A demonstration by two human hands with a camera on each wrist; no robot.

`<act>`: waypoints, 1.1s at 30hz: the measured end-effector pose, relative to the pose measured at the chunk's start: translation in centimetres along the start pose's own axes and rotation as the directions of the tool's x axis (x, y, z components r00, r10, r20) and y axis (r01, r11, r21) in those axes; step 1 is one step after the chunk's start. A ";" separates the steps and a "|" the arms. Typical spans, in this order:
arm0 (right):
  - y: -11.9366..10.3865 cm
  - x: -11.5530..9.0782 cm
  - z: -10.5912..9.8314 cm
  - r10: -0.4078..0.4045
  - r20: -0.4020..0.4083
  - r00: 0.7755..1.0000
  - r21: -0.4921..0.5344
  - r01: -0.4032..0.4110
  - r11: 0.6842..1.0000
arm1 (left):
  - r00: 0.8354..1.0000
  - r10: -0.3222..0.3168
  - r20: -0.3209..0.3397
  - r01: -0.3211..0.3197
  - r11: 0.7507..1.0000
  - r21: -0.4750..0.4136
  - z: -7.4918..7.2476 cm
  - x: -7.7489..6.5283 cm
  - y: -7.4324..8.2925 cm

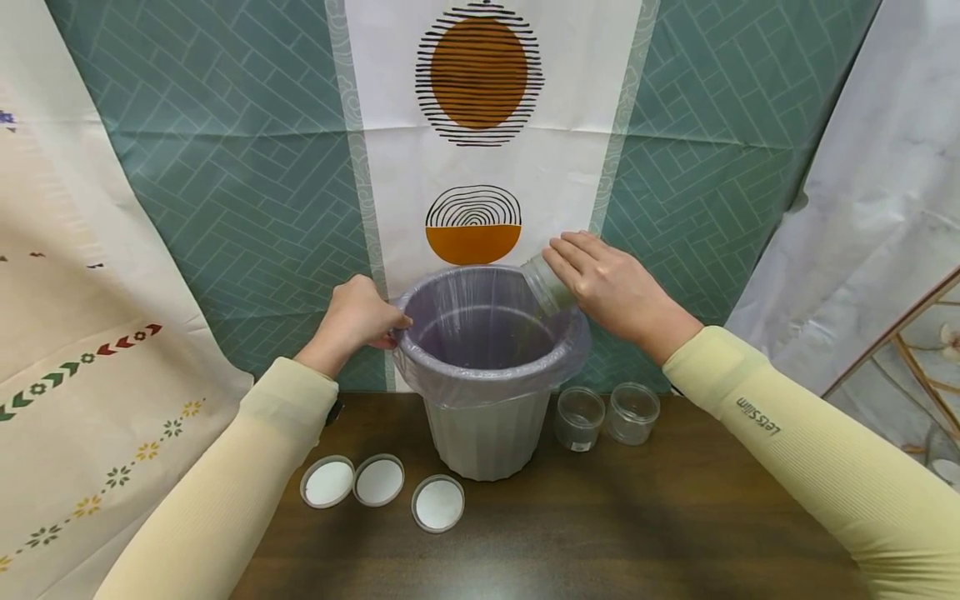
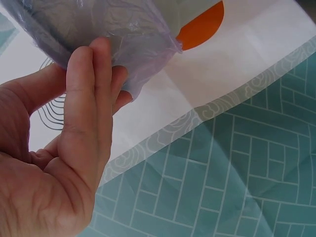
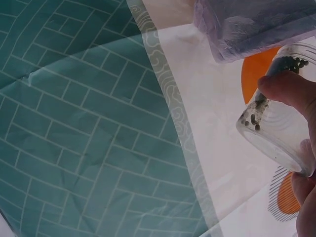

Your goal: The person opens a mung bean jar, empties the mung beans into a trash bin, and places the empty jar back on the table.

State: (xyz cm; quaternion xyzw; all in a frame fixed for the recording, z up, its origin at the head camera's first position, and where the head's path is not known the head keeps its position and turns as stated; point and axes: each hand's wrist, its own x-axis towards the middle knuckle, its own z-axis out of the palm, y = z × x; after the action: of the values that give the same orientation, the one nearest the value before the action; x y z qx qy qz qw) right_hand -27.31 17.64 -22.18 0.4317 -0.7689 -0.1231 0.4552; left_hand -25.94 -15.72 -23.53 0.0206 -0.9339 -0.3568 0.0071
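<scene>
A light grey trash bin (image 1: 487,437) stands on the table, lined with a thin purple plastic bag (image 1: 480,393) folded over its rim. On the bin's left side, my left hand (image 1: 360,312) pinches the rim and the bag between thumb and fingers. My right hand (image 1: 611,283) grips a clear plastic jar (image 3: 276,111), tipped with its mouth toward the bin at the right of the rim. Small dark grains (image 3: 254,119) cling to the inside of the jar wall. In the left wrist view, the fingers (image 2: 81,89) overlap the bag's edge.
Two clear jars (image 1: 579,418) without lids stand to the right of the bin. Three round lids with white centres (image 1: 438,504) lie on the brown table (image 1: 585,533), left and in front of the bin. Patterned cloth (image 1: 247,192) hangs close behind it.
</scene>
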 end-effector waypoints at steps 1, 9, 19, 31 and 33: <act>0.0 0.0 0.0 -0.003 0.000 1.000 -0.001 0.003 1.000 | 1.000 0.000 0.001 0.000 1.000 0.002 0.0 0.0 0.0; 0.0 0.2 0.0 -0.018 0.013 1.000 -0.006 0.018 1.000 | 1.000 0.004 -0.003 -0.004 1.000 0.007 0.0 0.0 0.1; 0.0 0.2 0.2 -0.032 0.015 0.999 -0.014 0.032 0.999 | 1.000 -0.005 0.006 0.005 1.000 0.011 -0.1 -0.1 0.1; -0.1 0.1 0.2 -0.048 0.039 0.998 -0.020 0.049 0.999 | 1.000 0.005 0.001 -0.005 0.999 0.031 -0.1 -0.2 0.2; -0.1 0.1 0.2 -0.051 0.041 0.998 -0.021 0.051 0.998 | 1.000 0.006 -0.002 -0.006 0.999 0.038 -0.1 -0.2 0.3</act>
State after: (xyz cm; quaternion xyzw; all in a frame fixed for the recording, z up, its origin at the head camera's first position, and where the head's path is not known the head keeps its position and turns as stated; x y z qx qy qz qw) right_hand -27.42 17.45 -22.24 0.4435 -0.7654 -0.1520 0.4409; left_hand -25.73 -15.55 -23.28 0.0183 -0.9406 -0.3390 0.0085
